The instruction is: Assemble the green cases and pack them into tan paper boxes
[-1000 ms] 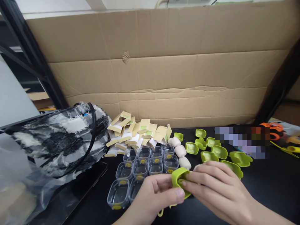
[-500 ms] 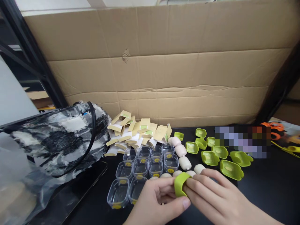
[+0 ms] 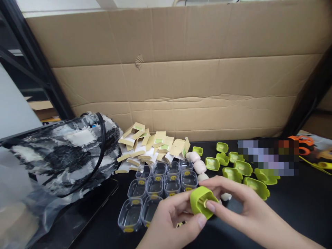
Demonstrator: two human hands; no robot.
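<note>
Head view showed both your hands close together at 6 o'clock of the black table (image 3: 298, 204), with one green silicone cover (image 3: 201, 204) between them. Your left hand (image 3: 171, 221) pinched the cover from below, thumb on its lower edge. Your right hand (image 3: 246, 207) pinched it from the other side, and one fingertip (image 3: 209, 206) pressed into the open cavity. So the cover was in the air, not on the table, just in front of the clear plastic boxes (image 3: 155, 192) at 9 o'clock from it. I judged the step as working the inside of this cover, maybe seating something in it. More green covers (image 3: 243, 169) lay at 1 o'clock, pale pink pieces (image 3: 199, 166) at 12 o'clock, folded card pieces (image 3: 150, 147) at 11 o'clock. The next move called for firm hold by the left and careful small push by the right, because the silicone bends easily.
</note>
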